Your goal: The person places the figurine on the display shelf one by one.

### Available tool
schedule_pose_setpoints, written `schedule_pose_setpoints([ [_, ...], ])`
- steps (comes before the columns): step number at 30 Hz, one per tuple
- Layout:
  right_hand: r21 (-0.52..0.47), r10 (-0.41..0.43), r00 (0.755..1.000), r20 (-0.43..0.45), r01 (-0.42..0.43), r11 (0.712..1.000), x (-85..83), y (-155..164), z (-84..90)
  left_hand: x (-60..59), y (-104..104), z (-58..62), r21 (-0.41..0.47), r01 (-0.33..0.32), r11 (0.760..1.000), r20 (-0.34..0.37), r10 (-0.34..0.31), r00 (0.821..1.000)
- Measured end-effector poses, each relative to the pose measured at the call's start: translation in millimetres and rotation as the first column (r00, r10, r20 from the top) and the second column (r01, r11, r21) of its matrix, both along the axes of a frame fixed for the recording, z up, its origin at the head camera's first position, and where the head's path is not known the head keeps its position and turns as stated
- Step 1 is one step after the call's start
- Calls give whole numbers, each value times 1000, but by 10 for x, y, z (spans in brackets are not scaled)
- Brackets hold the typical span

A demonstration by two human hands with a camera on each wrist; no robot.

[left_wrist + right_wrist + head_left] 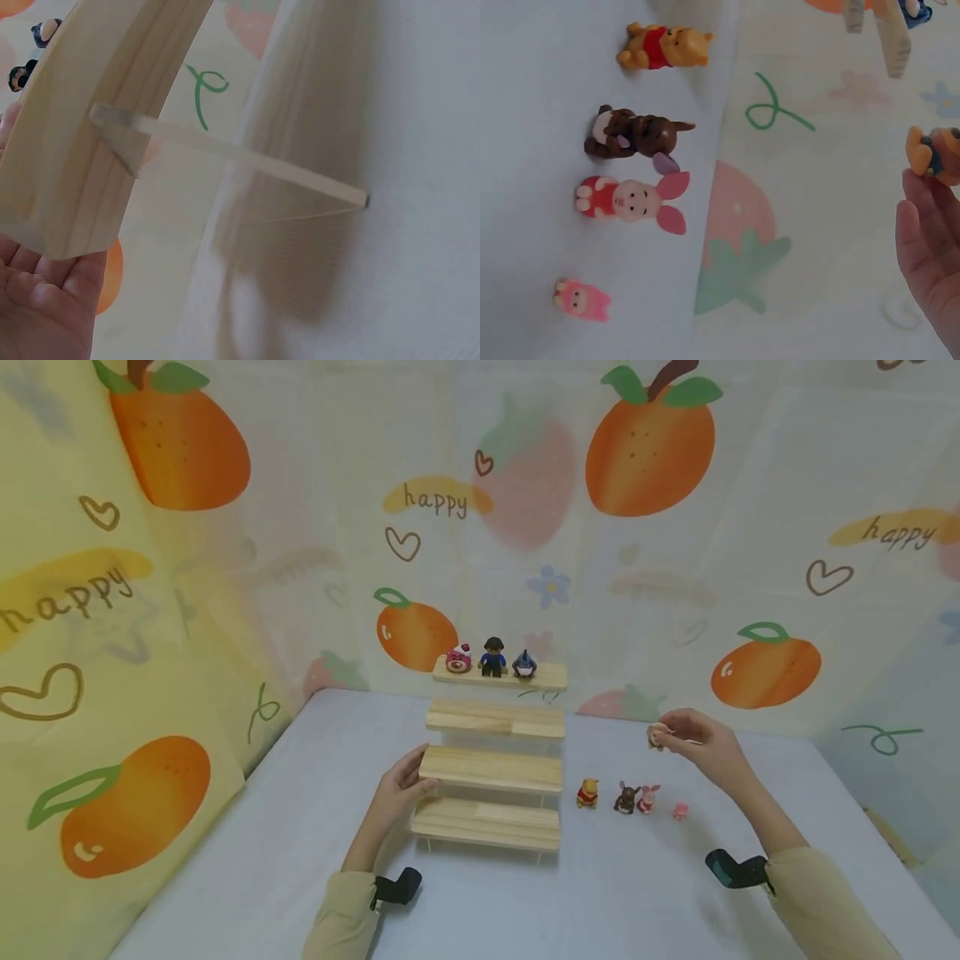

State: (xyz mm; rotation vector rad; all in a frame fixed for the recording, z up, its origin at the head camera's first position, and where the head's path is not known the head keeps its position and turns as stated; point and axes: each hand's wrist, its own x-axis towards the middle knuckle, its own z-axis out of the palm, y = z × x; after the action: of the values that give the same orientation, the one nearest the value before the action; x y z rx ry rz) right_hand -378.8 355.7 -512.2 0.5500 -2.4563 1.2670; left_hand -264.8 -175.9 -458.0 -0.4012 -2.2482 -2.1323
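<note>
A small toy figurine (656, 737), orange with some blue in the right wrist view, is pinched between the thumb and fingers of my right hand (701, 743), held up over the table's right side. My left hand (397, 789) grips the left end of a stepped wooden display shelf (491, 770), at its second board from the front; most of the fingers are hidden behind the board in the left wrist view. On the top board stand a pink bear figure (458, 658), a black-hatted figure (492, 657) and a blue-grey donkey figure (525, 665).
Right of the shelf, on the white tabletop (247, 868), stand a yellow bear in red (664, 47), a brown kangaroo figure (634, 136), a pink piglet figure (634, 199) and a smaller pink figure (583, 300). A printed cloth backdrop (645, 602) rises behind the table.
</note>
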Motion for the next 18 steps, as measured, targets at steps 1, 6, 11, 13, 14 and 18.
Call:
schedule_pose_setpoints([
  [1, -35, 19, 1000, -5, -20, 999, 42, -75, 97, 22, 1, 26, -10, 1, 1000, -3, -1, 1000],
  [6, -131, -23, 1000, 20, 26, 991, 721, -760, 1131, 77, 10, 94, -38, 3, 999, -4, -3, 1000],
  [11, -223, -52, 998, 34, 58, 973, 1017, -1216, 1726, 79, -5, 113, -40, 8, 999, -12, -8, 1000],
  [13, -200, -71, 997, -1, 70, 977, 991, -1331, 1783, 76, -14, 112, -50, 0, 999, -18, -1, 1000],
  [14, -177, -95, 995, -21, 90, 980, 972, -1385, 1792, 72, -15, 109, -48, -1, 999, -19, 0, 1000],
  [18, -125, -149, 984, -99, 136, 983, 894, -1588, 1789, 41, -23, 57, -34, 3, 999, -18, -4, 1000],
])
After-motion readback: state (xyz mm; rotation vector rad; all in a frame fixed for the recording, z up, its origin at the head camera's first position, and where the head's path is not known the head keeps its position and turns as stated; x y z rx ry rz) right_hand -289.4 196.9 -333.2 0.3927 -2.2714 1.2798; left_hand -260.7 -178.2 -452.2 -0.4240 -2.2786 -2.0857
